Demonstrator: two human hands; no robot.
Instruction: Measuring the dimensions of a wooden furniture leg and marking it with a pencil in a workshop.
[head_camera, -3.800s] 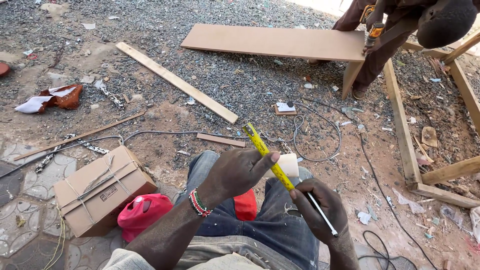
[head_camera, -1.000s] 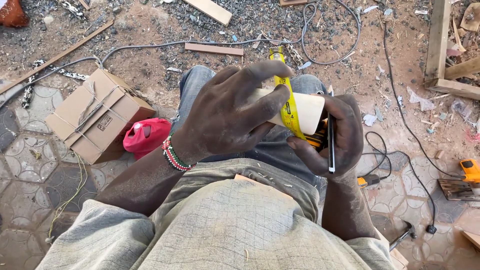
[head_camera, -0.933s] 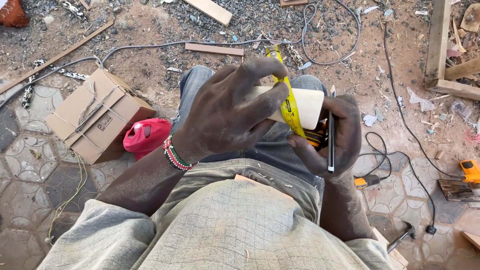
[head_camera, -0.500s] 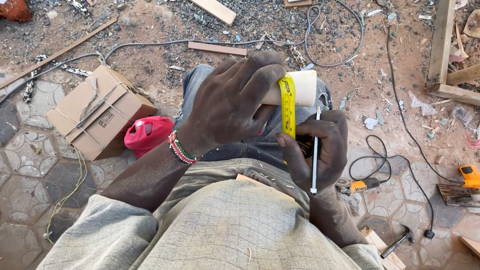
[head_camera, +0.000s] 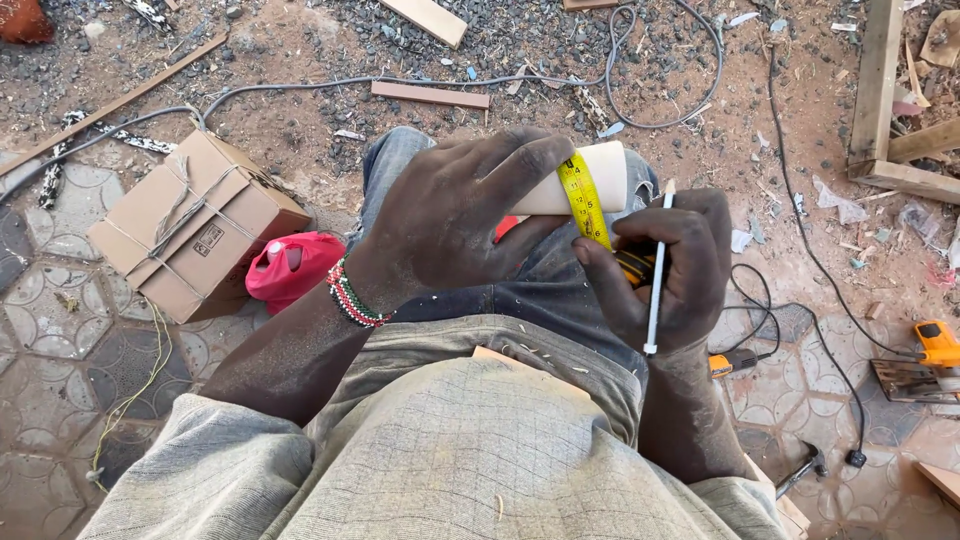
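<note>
My left hand (head_camera: 455, 215) grips a pale, rounded wooden piece (head_camera: 600, 175) over my lap and pins a yellow tape measure blade (head_camera: 582, 200) across it. My right hand (head_camera: 665, 265) holds the tape measure's case, mostly hidden under its fingers, and a white pen (head_camera: 657, 275) upright between the fingers. The tape runs from the right hand up over the wooden piece. A beaded bracelet sits on my left wrist.
A tied cardboard box (head_camera: 190, 220) and a red bag (head_camera: 290, 270) lie at my left. Cables (head_camera: 660, 110), wood strips (head_camera: 430, 95) and scraps litter the dirt ahead. A wooden frame (head_camera: 880, 100) stands at right, with an orange power tool (head_camera: 935, 345) and a hammer (head_camera: 805, 465) on the tiles.
The view dropped from the yard to my lap. My hands drew closer, and the tape now lies straight across the wooden piece; the pen swung upright in my right hand.
</note>
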